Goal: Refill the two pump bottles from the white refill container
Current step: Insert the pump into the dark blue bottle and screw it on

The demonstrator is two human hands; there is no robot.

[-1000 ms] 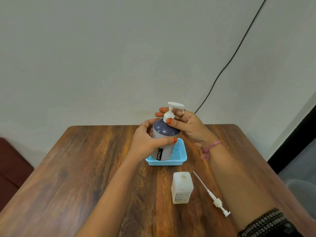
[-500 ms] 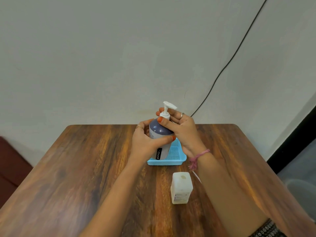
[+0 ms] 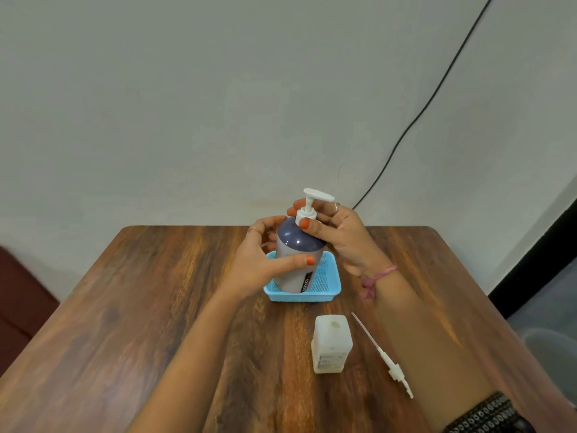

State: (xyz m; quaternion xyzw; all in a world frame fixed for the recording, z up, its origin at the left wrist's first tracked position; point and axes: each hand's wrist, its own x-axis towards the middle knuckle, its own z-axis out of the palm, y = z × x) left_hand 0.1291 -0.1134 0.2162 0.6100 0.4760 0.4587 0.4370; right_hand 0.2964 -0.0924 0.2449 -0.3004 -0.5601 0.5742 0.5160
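Observation:
A grey pump bottle (image 3: 296, 248) with a dark purple shoulder stands upright in a small blue mesh tray (image 3: 327, 289). My left hand (image 3: 259, 264) grips the bottle's body, thumb across its front. My right hand (image 3: 340, 235) pinches the white pump collar (image 3: 304, 214) at the bottle's neck; the pump head points right. Nearer to me on the table stands a small white square bottle (image 3: 331, 343) with an open top. Beside it on the right lies a loose white pump with its long dip tube (image 3: 382, 354).
All of this sits on a brown wooden table (image 3: 156, 307) that ends at a plain wall. A black cable (image 3: 421, 110) runs down the wall behind the right side. A dark red seat (image 3: 18, 301) is off the left edge.
The pump head has swung from pointing right-forward back to pointing right as my right hand turned the collar. My right forearm has shifted right, uncovering the loose pump on the table.

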